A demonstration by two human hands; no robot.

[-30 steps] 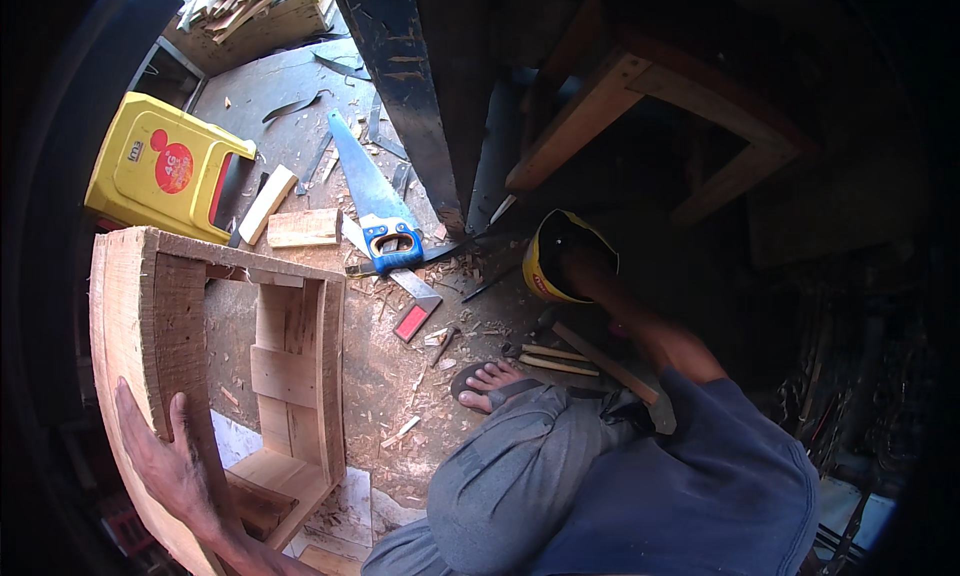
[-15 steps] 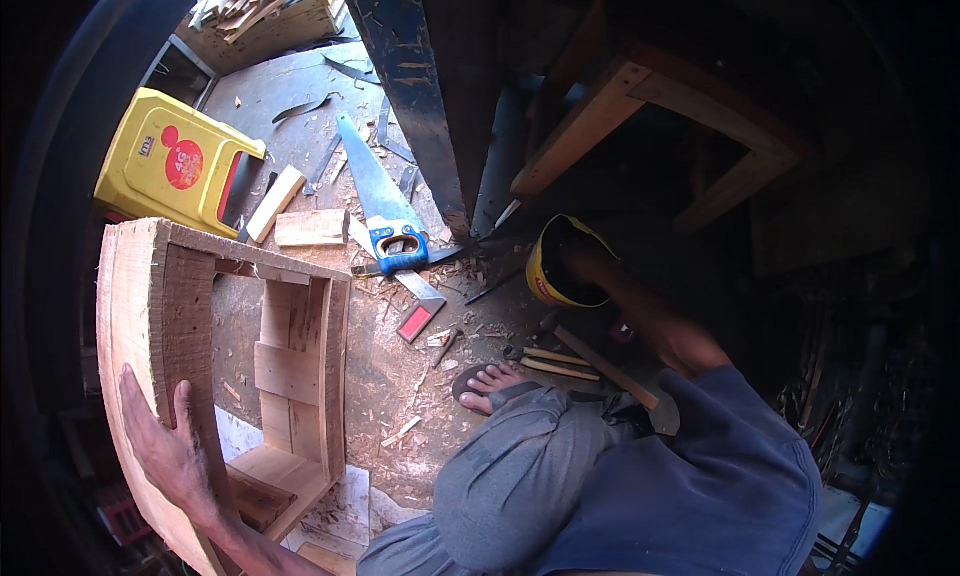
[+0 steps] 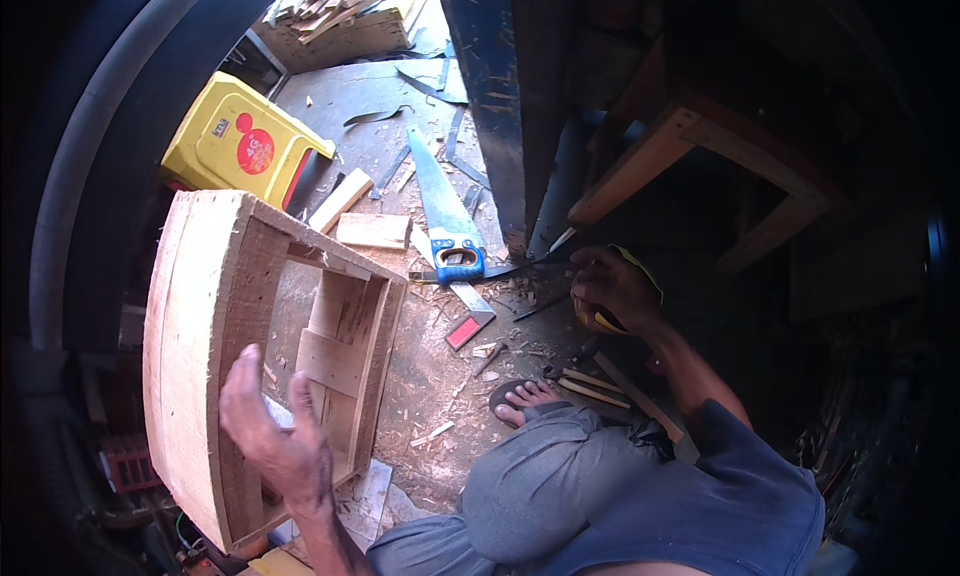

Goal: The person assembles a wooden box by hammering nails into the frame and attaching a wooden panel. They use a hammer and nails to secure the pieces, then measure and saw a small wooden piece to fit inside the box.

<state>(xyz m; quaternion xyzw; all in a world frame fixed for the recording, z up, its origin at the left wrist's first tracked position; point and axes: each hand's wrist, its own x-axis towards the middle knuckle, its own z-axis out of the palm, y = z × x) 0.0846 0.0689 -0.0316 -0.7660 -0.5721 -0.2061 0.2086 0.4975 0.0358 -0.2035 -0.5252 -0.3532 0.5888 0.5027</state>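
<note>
A wooden box frame (image 3: 232, 276) of rough planks stands on the left, with an open middle and boards across its far inner side. My left hand (image 3: 275, 431) is at its near edge, over the opening, fingers stretched and apart. Whether it touches the wood I cannot tell. On the right, my right hand (image 3: 612, 291) is over a yellow tub (image 3: 640, 263), its fingers curled together. Shadow hides what they may hold. Below that hand lie a hammer (image 3: 640, 396) and tools with pale handles (image 3: 595, 388).
A blue-handled handsaw (image 3: 440, 206) and a try square (image 3: 470, 321) lie on the shaving-strewn floor. Beside them are wood offcuts (image 3: 375, 230) and a yellow plastic stool (image 3: 240, 141). A dark blue post (image 3: 490, 106) and a wooden frame (image 3: 640, 166) stand beyond my right hand.
My right hand has come up out of the yellow tub. My left hand has moved off the frame's outer plank to over its opening. The whole view has shifted, moving the scene rightward.
</note>
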